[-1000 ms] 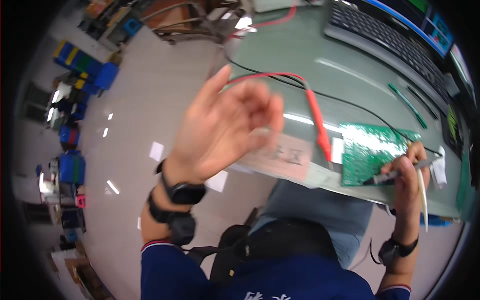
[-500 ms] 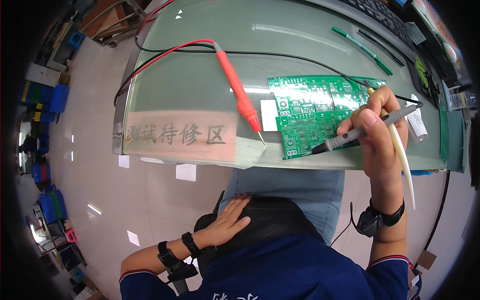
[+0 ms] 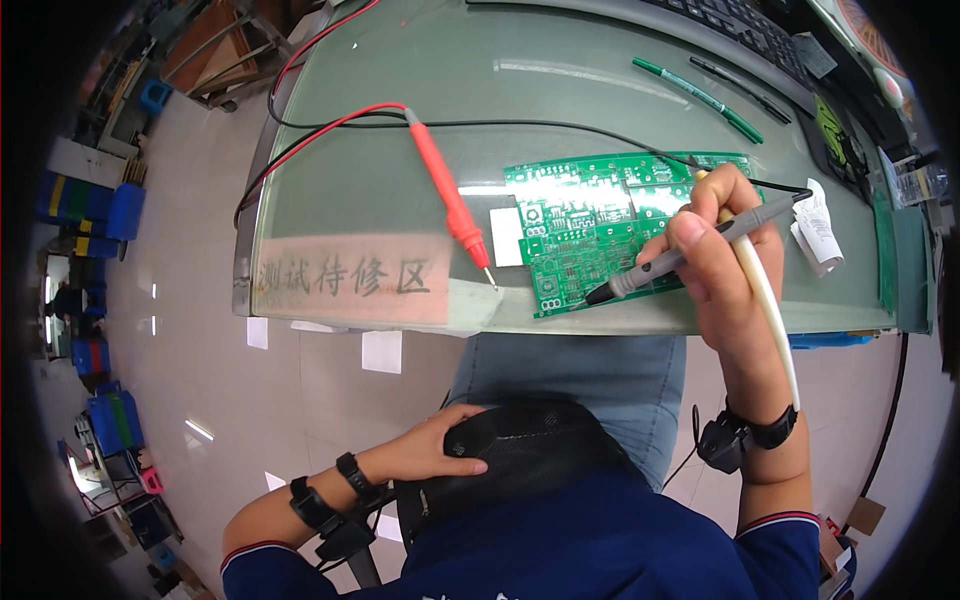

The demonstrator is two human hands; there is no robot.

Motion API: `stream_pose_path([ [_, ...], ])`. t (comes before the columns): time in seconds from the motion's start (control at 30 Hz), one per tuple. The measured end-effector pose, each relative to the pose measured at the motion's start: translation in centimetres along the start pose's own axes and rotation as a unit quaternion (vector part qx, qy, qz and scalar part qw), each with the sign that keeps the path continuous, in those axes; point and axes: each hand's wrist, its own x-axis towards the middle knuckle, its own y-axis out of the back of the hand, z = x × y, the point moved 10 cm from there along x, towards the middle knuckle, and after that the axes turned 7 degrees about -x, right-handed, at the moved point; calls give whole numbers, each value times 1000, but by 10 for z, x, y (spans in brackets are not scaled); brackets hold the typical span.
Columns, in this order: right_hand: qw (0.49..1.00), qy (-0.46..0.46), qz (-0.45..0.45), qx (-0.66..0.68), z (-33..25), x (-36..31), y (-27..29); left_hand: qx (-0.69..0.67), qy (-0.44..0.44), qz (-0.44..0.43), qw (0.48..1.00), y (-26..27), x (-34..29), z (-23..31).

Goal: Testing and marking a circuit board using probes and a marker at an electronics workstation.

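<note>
My right hand (image 3: 725, 255) is closed over the circuit board (image 3: 580, 255). Between its fingers is a grey and black test probe (image 3: 660, 265), whose dark tip is at the board's lower left part. The same hand also grips a curved cream stick (image 3: 765, 300) that tapers toward my wrist. A red test probe (image 3: 445, 190) rests on the table left of the board, its metal tip pointing toward me. On my lap, my left hand (image 3: 430, 445) grasps the edge of a black bag (image 3: 530, 440), thumb on top and the other fingers mostly hidden behind it.
The table (image 3: 340, 190) has a pink labelled sheet (image 3: 350, 280) at its front left. A green pen (image 3: 700, 100), a black pen (image 3: 740, 88) and a keyboard (image 3: 740, 30) are beyond the board. Crumpled white paper (image 3: 818, 230) lies to the right. Red and black leads cross the tabletop.
My left hand has gone from lying flat on the bag to gripping its edge. The grey probe's tip has shifted slightly left and toward the board's lower corner. The view has shifted a little.
</note>
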Motion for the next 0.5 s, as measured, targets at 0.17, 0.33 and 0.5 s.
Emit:
stream_pose_path([
  [0.17,1000,18,-6,-20,-1,1,-1,101,8,43,994,-4,-7,-31],
  [0.33,1000,7,-8,5,1,1,-5,60,13,54,997,-9,-3,-26],
  [0.5,993,-71,-71,65,3,-4,-6,115,-35,47,992,-13,1,-20],
])
